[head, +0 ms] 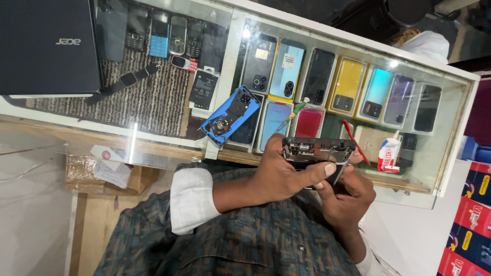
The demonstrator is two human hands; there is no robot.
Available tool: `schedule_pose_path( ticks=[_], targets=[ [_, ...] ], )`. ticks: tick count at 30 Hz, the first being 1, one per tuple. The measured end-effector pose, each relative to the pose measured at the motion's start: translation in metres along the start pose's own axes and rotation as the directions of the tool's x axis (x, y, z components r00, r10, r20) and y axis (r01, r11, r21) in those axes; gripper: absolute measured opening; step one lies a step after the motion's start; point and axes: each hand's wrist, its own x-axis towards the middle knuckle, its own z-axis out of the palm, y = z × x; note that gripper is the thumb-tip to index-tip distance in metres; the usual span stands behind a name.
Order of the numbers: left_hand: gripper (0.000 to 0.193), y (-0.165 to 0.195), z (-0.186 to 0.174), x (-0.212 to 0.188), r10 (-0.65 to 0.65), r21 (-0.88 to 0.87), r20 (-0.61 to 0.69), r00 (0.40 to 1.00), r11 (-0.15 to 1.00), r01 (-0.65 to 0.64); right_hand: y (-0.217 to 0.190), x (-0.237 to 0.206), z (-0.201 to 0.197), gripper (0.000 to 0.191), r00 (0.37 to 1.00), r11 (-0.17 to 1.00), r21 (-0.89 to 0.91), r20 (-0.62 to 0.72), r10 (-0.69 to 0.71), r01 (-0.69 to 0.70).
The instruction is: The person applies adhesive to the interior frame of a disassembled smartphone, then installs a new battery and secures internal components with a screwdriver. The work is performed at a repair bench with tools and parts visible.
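Observation:
My left hand [286, 176] grips an opened phone [319, 152] with its inner boards showing, thumb pressed across its lower edge. My right hand [348, 191] supports the same phone from below and the right, fingers curled under it. Both hands hover over the near edge of a glass counter [230, 76]. A blue phone back cover [231, 115] lies on the glass just left of the hands. A green-handled screwdriver [294, 112] rests above them, and a thin red tool [356, 143] lies beside the phone on the right.
Many phones in several colours are displayed under the glass. A closed dark laptop [48, 46] sits at the far left with a wristwatch [128, 79] beside it. A small white and red glue tube [389, 153] stands at right. Colourful boxes [468, 220] are stacked at the lower right.

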Motion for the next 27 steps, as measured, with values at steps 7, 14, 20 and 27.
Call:
schedule_pose_path(
  ticks=[7,14,20,27],
  targets=[
    [0.024,0.000,-0.005,-0.002,0.027,0.055,-0.020,0.999,0.998,-0.026,-0.007,0.006,0.005,0.032,0.999,0.999,-0.007,0.007,-0.047,0.047],
    [0.017,-0.002,-0.007,-0.001,0.118,0.097,-0.035,0.992,0.989,-0.114,0.009,0.002,0.003,0.031,0.996,0.993,-0.080,-0.009,-0.087,0.086],
    [0.021,-0.002,-0.001,-0.002,0.207,0.292,-0.068,0.976,0.939,-0.179,0.022,-0.006,0.003,0.023,0.996,0.993,-0.114,-0.084,-0.044,0.034],
    [0.025,0.004,0.001,-0.001,0.262,0.386,0.021,0.965,0.888,-0.250,0.015,-0.003,0.005,0.021,0.991,0.987,-0.124,-0.068,-0.112,0.102]
  ],
)
